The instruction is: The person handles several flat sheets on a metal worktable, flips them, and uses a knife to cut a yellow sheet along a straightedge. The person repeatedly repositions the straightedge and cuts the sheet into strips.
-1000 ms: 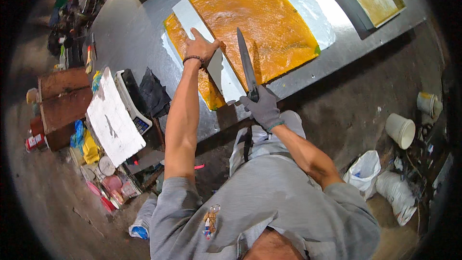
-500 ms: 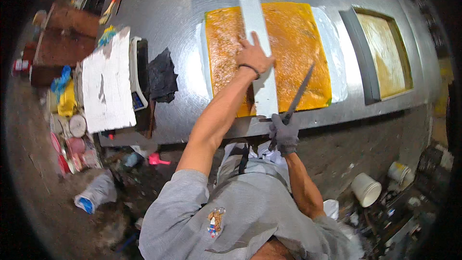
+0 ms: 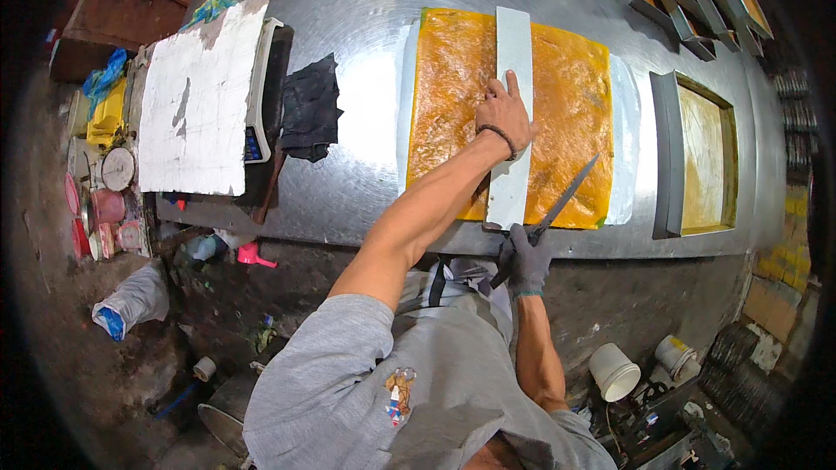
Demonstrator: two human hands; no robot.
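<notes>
My bare left hand (image 3: pixel 505 113) presses on a long pale strip (image 3: pixel 509 187) lying lengthwise over a glossy orange-yellow sheet (image 3: pixel 444 70), its fingers apart and thumb out to the right. A whitish sheet (image 3: pixel 623 174) shows beneath the orange one. My gloved right hand (image 3: pixel 525 261) is closed on a long dark knife (image 3: pixel 566 196) at the sheet's near edge, just right of the strip's end; the blade slants up to the right above the orange sheet.
The metal table (image 3: pixel 348 200) holds a scale (image 3: pixel 253 144) under a white board (image 3: pixel 196 109), black scraps (image 3: pixel 309 113), a framed mould (image 3: pixel 704 161), and several metal frames (image 3: pixel 662 9). Cluttered containers (image 3: pixel 117 170) sit left; white buckets (image 3: pixel 614 372) stand on the floor at lower right.
The view has turned, so the strip now appears upright. The knife swung from pointing away to slanting right half a second ago and still slants so. My left hand remains on the strip.
</notes>
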